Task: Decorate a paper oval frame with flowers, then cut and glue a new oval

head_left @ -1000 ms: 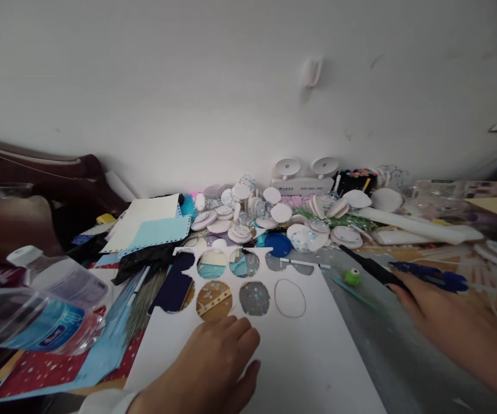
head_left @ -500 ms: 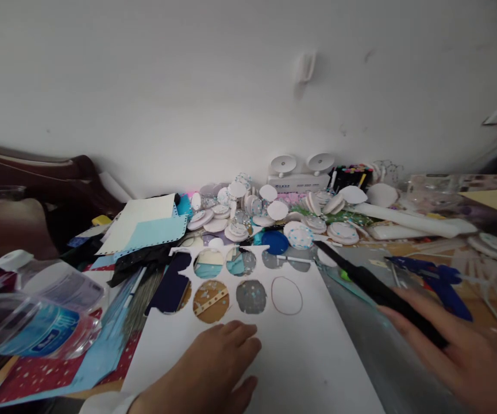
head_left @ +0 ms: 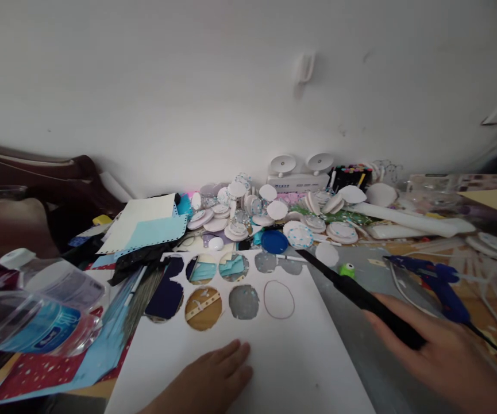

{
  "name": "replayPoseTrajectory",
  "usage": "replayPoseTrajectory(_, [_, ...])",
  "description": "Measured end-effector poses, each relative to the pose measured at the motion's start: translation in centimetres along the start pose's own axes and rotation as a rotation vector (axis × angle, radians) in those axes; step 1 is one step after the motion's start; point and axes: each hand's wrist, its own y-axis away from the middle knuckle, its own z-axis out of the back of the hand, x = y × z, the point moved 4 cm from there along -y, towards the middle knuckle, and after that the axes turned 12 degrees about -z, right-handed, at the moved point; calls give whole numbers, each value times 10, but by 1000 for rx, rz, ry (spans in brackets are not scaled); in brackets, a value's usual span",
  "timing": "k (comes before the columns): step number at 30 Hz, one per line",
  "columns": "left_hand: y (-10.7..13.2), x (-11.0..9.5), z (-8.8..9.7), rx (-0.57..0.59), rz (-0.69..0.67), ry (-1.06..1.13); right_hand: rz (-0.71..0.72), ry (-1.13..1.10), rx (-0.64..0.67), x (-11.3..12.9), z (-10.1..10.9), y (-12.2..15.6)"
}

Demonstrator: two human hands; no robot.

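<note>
A white sheet of board (head_left: 269, 362) lies in front of me, with several round holes cut through its far part. One drawn circle (head_left: 279, 299) is still whole, right of the holes. Flat on the board, below the holes, rests my left hand (head_left: 214, 376), open with its fingers stretched out and holding nothing. My right hand (head_left: 438, 356) is closed round a long black tool with a slim tip (head_left: 366, 296). The tip points away to the left, over the board's far right corner; I cannot tell whether it touches anything.
White and dotted discs (head_left: 299, 234) are heaped along the wall. To the right are a blue glue gun (head_left: 431, 279) and a small green figure (head_left: 347, 269). Plastic bottles (head_left: 37, 322) lie at left beside light blue strips (head_left: 106, 351) and sheets of paper (head_left: 145, 221).
The board has slid slightly left and toward me. My left hand has moved down and left, and my right hand has brought the black tool left and a little lower.
</note>
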Motion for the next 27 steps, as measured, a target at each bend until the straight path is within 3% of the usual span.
replayPoseTrajectory(4, [6, 8, -7, -126, -53, 1, -55, -40, 69, -11, -11, 2])
replayPoseTrajectory(10, [5, 9, -9, -92, -51, -5, -72, -64, 244, -8, -25, 7])
replayPoseTrajectory(14, [8, 10, -8, -148, -76, -34, -62, -153, 233, -6, -25, 11])
replayPoseTrajectory(17, [9, 12, -11, -208, -81, -50, -149, -255, 244, -3, -25, 13])
replayPoseTrajectory(19, [7, 10, -9, -317, -85, -34, -257, -360, 321, 5, -28, 17])
replayPoseTrajectory(21, [4, 1, -1, -497, -141, 54, -386, -514, 469, 18, -36, 24])
replayPoseTrajectory(24, [-5, -19, 16, -780, -323, 326, -535, -758, 740, 49, -46, 37])
replayPoseTrajectory(26, [-14, -27, 26, -902, -351, 550, -597, -849, 842, 71, -45, 41])
replayPoseTrajectory(27, [-21, -30, 28, -895, -357, 652, -609, -867, 855, 80, -42, 41])
